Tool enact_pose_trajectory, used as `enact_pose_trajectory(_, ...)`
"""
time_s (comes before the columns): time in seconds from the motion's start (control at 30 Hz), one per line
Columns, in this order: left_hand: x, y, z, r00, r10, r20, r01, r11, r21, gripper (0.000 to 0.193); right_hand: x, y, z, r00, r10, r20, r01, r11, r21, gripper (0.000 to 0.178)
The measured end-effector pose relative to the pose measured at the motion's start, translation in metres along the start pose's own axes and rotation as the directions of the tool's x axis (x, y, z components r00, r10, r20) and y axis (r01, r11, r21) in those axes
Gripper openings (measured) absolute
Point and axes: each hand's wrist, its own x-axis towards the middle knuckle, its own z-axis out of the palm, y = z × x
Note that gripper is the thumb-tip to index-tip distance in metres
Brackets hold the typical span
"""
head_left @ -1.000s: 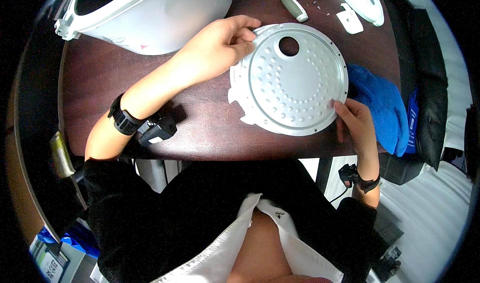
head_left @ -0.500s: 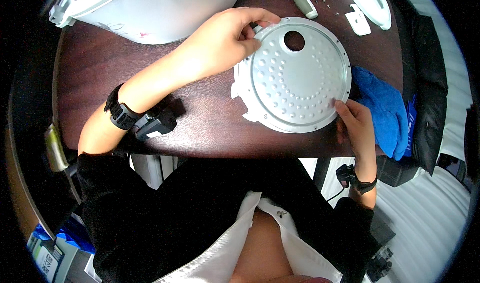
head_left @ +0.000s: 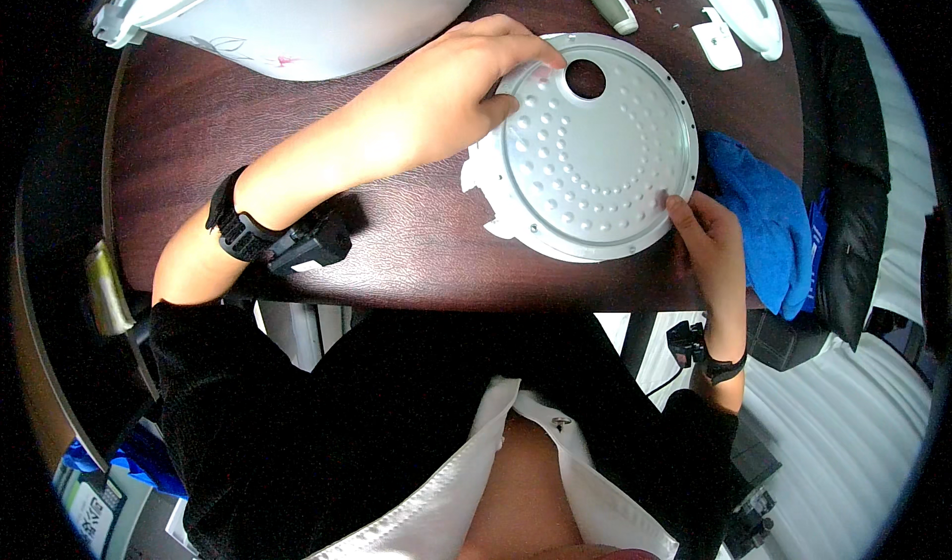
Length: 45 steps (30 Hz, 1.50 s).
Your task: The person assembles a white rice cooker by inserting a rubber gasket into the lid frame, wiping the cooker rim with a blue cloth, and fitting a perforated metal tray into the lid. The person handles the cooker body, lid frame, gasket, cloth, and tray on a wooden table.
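A round, silver-grey metal disc (head_left: 615, 154) with rows of raised bumps sits over the dark brown, wood-grained bench (head_left: 397, 248), between the two hands. Being round, it has no long axis; its direction reads from the off-centre round hole (head_left: 585, 80) near its far edge and the jagged pale tabs (head_left: 501, 228) on its near-left edge.

The left hand (head_left: 461, 84) reaches the disc from its left and is the nearer one to the hole, with the forefinger tip just beside the opening. Its forefinger and thumb are spread apart, touching the disc at its far-left edge; the other fingers are hidden, so I cannot tell whether it grips or merely rests there. The right hand (head_left: 716, 238) is at the disc's near-right edge, thumb on the upper face and fingers tucked past the rim, seemingly in a narrow pinch. The disc thus lies to the right of the left hand and to the left of the right hand, touching both.

Beyond the disc to the left stands a large, glossy white rounded housing (head_left: 337, 25); just beyond the disc lies a grey-and-white screwdriver handle (head_left: 607, 0). A crumpled blue cloth (head_left: 764, 218) is just right of the disc.
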Motion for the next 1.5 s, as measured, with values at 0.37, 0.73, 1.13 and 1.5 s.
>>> enact_pose_trajectory(0.37, -0.004, 0.012, -0.002, 0.997, 0.031, 0.068, -0.042, 0.986, 0.159, 0.042, -0.003, -0.012, -0.001, 0.997, -0.042, -0.063, 0.035, 0.995, -0.095, 0.035)
enact_pose_trajectory(0.73, -0.003, 0.021, -0.007, 0.984, -0.052, 0.173, 0.016, 0.979, 0.203, 0.048, 0.004, -0.009, 0.002, 0.976, -0.203, -0.076, 0.187, 0.965, -0.184, 0.039)
enact_pose_trajectory(1.13, -0.003, 0.025, -0.011, 0.975, -0.028, 0.219, -0.034, 0.960, 0.279, 0.050, 0.009, -0.005, -0.006, 0.989, -0.148, 0.019, 0.147, 0.946, -0.289, 0.057)
enact_pose_trajectory(1.5, 0.007, 0.058, -0.017, 0.940, -0.094, 0.328, -0.053, 0.909, 0.413, 0.058, 0.003, -0.019, -0.010, 0.996, -0.027, 0.082, 0.047, 0.965, -0.259, 0.069)
